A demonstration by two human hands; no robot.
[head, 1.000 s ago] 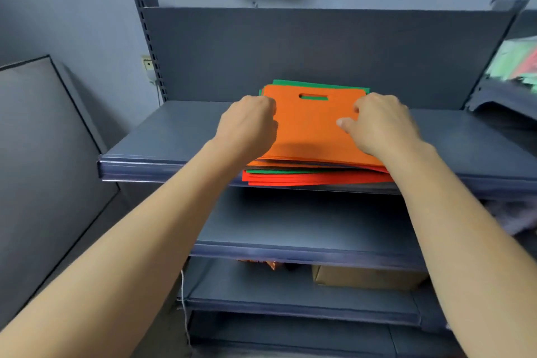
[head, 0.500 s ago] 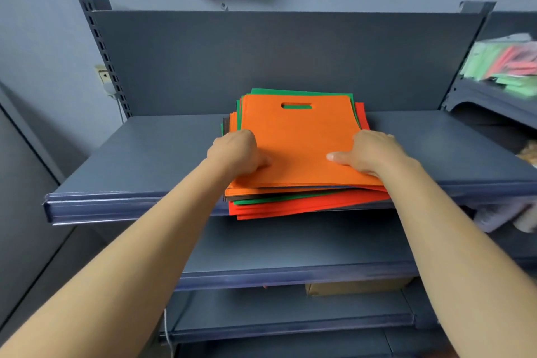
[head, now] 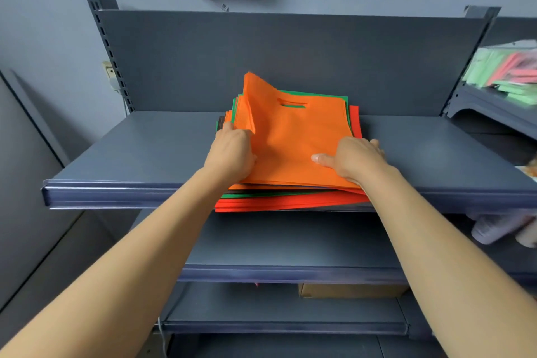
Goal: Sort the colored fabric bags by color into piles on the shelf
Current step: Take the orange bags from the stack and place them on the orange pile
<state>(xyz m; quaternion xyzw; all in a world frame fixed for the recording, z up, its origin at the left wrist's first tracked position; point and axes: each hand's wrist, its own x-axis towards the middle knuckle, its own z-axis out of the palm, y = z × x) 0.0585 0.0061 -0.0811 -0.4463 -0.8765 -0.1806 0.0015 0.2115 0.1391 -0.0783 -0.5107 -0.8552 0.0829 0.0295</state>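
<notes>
Left grip [head: 232, 151] now pinches the left side of the top orange bag [head: 293, 136], which was lying flat a moment ago and is peeled up off the stack [head: 290, 202] at the front edge of the shelf [head: 130, 160]. Right grip [head: 354, 157], spread flat, pins it down. Looks like sorting's only just starting.

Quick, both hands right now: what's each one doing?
Left hand: pinches the top orange bag at its lifted left edge.
Right hand: open, pressing flat on that bag.

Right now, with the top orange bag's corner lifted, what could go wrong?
The stack overhangs the front edge of the shelf, so tugging could slide bags off. The left hand grips the top orange bag where several orange edges fan out, so it may lift more than one.
</notes>
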